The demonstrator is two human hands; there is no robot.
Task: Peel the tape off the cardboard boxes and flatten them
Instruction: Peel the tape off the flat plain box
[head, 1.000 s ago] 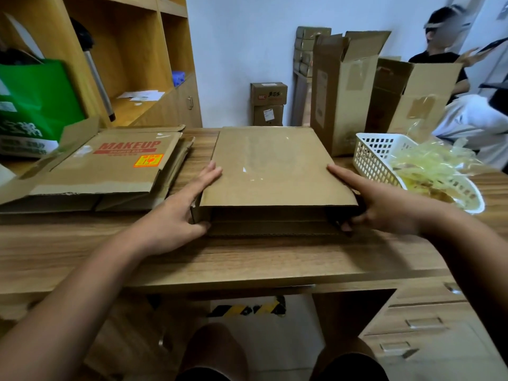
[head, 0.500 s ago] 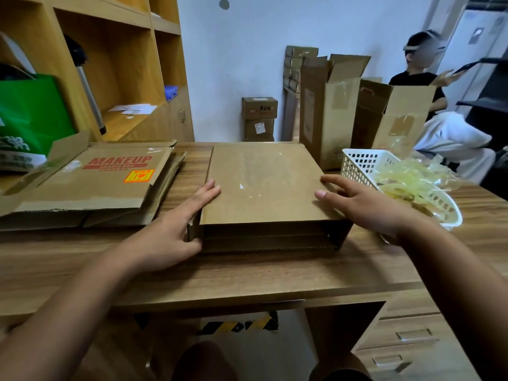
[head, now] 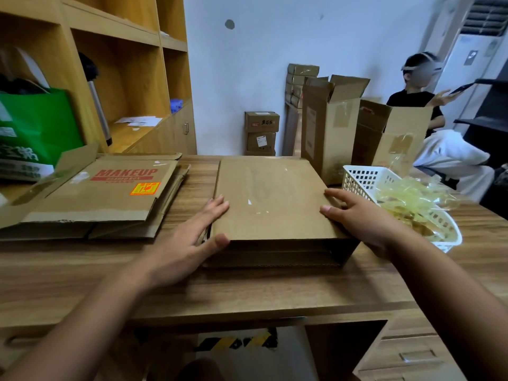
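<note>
Left hand (head: pixel 189 243) and right hand (head: pixel 360 218), fingers open, press the cardboard box (head: pixel 275 199): light, stiff; its 2 side edges probably grip best.

Flattened brown cardboard box (head: pixel 270 199), tabletop centre

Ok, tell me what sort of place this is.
Probably an office or small stockroom used for unpacking: a wooden desk bearing a stack of flattened cardboard boxes, open wooden shelving beside it, and sealed cartons stacked against the far wall.
</note>
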